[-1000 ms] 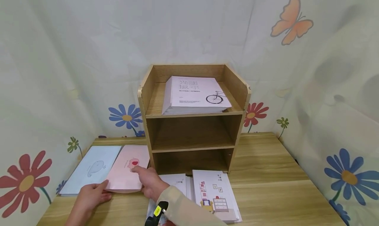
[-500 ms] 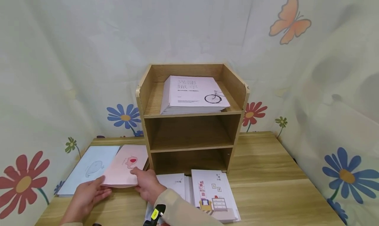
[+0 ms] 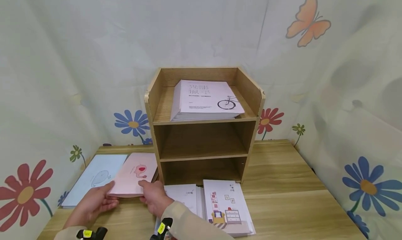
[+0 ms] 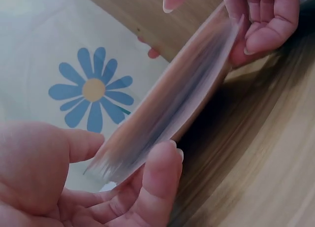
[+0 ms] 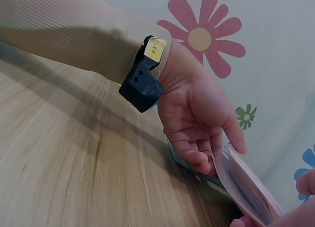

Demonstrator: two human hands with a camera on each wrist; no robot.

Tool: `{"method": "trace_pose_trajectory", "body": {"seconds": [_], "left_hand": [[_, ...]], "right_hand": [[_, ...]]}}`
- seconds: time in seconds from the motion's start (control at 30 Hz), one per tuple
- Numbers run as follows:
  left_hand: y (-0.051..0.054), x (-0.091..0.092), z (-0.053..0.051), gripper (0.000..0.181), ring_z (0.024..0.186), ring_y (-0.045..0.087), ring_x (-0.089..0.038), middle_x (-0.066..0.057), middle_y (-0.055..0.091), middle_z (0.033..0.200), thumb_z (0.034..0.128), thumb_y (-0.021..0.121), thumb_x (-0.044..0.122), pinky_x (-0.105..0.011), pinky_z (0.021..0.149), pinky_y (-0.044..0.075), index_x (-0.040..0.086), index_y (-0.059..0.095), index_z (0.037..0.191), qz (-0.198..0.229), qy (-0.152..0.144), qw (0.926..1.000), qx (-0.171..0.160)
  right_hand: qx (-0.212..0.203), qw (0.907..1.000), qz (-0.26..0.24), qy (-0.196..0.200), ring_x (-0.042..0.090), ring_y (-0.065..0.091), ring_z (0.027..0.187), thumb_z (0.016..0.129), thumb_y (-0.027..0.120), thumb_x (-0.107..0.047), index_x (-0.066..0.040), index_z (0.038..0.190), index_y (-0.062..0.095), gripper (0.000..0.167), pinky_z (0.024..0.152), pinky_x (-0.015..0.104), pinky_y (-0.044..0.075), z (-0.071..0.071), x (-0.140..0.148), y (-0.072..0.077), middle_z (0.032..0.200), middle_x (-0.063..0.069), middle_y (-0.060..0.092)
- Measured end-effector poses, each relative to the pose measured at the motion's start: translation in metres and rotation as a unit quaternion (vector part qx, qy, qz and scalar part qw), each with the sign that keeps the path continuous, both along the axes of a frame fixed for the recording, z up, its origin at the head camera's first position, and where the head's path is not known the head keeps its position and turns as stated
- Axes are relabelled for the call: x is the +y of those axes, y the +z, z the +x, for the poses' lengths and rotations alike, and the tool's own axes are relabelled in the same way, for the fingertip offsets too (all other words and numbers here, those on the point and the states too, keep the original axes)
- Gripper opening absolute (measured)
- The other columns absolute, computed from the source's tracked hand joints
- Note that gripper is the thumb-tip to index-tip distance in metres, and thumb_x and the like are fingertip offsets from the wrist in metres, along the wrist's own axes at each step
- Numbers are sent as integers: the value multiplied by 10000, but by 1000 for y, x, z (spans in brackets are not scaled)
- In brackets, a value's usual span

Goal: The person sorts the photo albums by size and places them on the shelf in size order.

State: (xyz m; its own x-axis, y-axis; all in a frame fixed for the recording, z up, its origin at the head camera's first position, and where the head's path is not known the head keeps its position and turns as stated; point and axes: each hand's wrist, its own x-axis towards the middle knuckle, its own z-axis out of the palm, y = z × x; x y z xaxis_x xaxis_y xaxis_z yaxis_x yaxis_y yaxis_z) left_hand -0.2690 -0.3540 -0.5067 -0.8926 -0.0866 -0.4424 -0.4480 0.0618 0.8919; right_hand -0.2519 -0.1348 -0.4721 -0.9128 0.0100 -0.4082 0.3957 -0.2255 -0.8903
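A pink notebook with an elephant drawing lies partly over a light blue notebook with a whale drawing, left of the shelf. My left hand pinches its near left corner, thumb above and fingers beneath. On the near right corner, my right hand grips it with the thumb on the cover. The left wrist view shows the page edges of the pink notebook slightly fanned, its near side raised off the table. Fingers of both hands also show around it in the right wrist view.
A three-tier wooden shelf stands in the middle, with a stack of white books on top. In front lie a white book with a furniture drawing and another white book, partly behind the right arm. A flowered curtain surrounds the table.
The pink notebook's near edge has risen and shifted slightly left and away from me. Both hands have moved with it, the left hand's fingers now reaching under the corner.
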Motion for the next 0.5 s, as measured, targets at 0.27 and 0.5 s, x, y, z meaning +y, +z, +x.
{"method": "trace_pose_trajectory", "body": {"seconds": [0.27, 0.5], "left_hand": [[3, -4, -11, 821, 800, 755, -161, -39, 751, 866, 1063, 512, 453, -334, 798, 643, -203, 265, 1490, -178, 174, 9995, 173], [2, -10, -20, 914, 842, 756, -172, -47, 735, 912, 993, 665, 411, -358, 842, 633, -200, 226, 1513, 26, 260, 9997, 31]], "right_hand": [[189, 9989, -405, -109, 212, 650, 781, 930, 700, -157, 63, 1241, 497, 432, 730, 399, 583, -5, -4, -6, 964, 121, 642], [264, 9968, -690, -317, 247, 702, 828, 944, 669, -117, 90, 1194, 496, 368, 744, 372, 580, -7, -9, -6, 940, 164, 653]]}}
